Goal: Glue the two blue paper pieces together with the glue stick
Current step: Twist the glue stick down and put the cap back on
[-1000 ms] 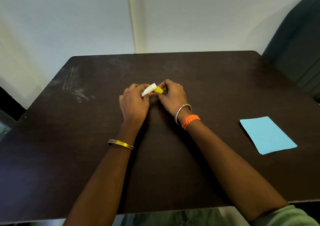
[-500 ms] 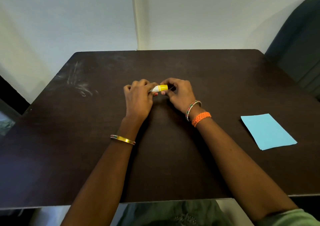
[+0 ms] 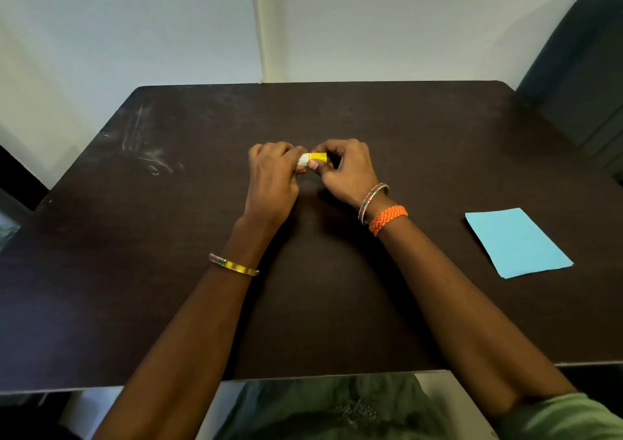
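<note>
A small white glue stick (image 3: 305, 159) with a yellow end (image 3: 319, 157) lies level between my hands at the middle of the dark table (image 3: 404, 129). My left hand (image 3: 274, 179) grips the white body. My right hand (image 3: 344, 169) pinches the yellow end with thumb and fingers. Light blue paper (image 3: 515, 242) lies flat on the table at the right, well apart from both hands; it looks like one sheet, and I cannot tell whether a second piece lies under it.
Pale scratch marks (image 3: 148, 149) show on the table's far left. A dark chair (image 3: 586, 78) stands beyond the right corner. A white wall (image 3: 168, 24) rises behind the far edge. The near edge (image 3: 320, 377) runs just above my lap.
The glue stick has turned from tilted up to level between my hands. Both hands keep their grip on it. The view has shifted slightly.
</note>
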